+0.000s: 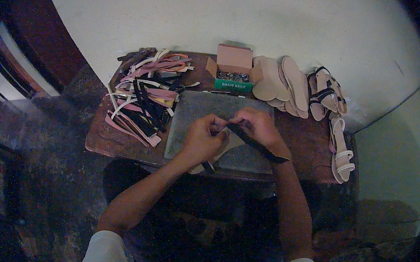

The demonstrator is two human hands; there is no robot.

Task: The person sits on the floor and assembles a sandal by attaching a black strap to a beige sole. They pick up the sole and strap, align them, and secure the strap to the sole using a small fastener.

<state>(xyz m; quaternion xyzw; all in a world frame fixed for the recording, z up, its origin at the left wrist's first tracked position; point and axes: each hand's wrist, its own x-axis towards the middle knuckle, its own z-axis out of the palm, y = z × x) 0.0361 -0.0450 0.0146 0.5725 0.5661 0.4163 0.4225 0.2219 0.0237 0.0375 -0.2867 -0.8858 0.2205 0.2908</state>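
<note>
Both of my hands are over a grey slab in the middle of a low wooden table. The thumb and fingers of my left hand (206, 136) are pinched together at the upper end of a black strap (255, 144). My right hand (258, 126) grips the same end, its fingertips almost meeting the left ones. From there the strap runs down toward my right wrist, its tail loose. Below the hands is a beige sole (235, 142), partly covered by my left hand; whether that hand also touches it is hidden. A short black strap piece (208, 167) shows at its near end.
A heap of pink, white and black straps (145, 98) covers the table's left. Behind the grey slab (187, 109) stands an open box of small nails (232, 76). Beige soles (286, 85), black-strapped sandals (327, 91) and a white-strapped sandal (342, 151) lie at right. A wall (180, 13) rises behind.
</note>
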